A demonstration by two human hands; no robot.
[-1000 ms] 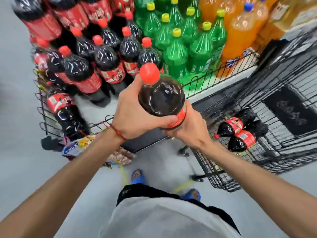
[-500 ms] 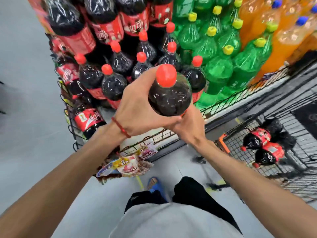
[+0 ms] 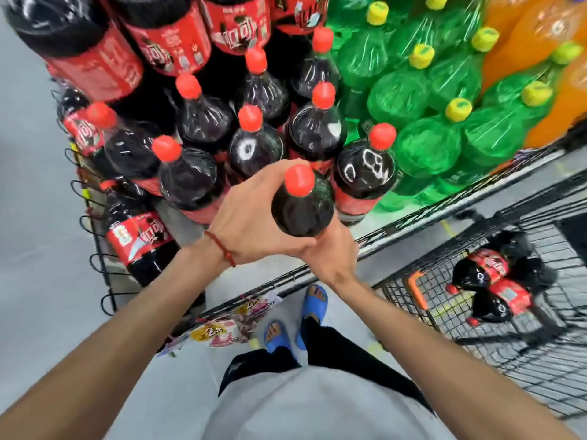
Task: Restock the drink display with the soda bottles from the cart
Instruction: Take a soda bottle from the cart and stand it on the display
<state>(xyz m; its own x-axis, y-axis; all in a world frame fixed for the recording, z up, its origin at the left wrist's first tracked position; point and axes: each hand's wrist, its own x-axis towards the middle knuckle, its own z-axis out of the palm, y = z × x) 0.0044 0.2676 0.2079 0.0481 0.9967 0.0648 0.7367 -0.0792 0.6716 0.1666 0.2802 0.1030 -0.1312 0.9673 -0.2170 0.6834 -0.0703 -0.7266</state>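
Seen from the head camera, a person holds a cola bottle (image 3: 301,211) upright just above the front row of the drink display (image 3: 390,217), over the gap between two standing cola bottles (image 3: 317,128). The left hand (image 3: 251,217) wraps around the bottle's shoulder. The right hand (image 3: 330,252) grasps the bottle lower down from beneath, its fingertips hidden behind the body. The two-handed grip suggests a full, heavy bottle that needs steadying from the side and support from below as it goes down. The bottle is dark, almost black, with a red cap and a glossy plastic shoulder, and its red label barely shows past the hands. It matches the red-capped stock around it, next to the green bottles (image 3: 425,147) with yellow caps and the orange ones (image 3: 521,33). At right, the wire cart (image 3: 524,360) holds what look like two more cola bottles (image 3: 489,284) lying on their sides, so the restocking appears unfinished. Snack packets (image 3: 222,331) hang below the display's front rail.
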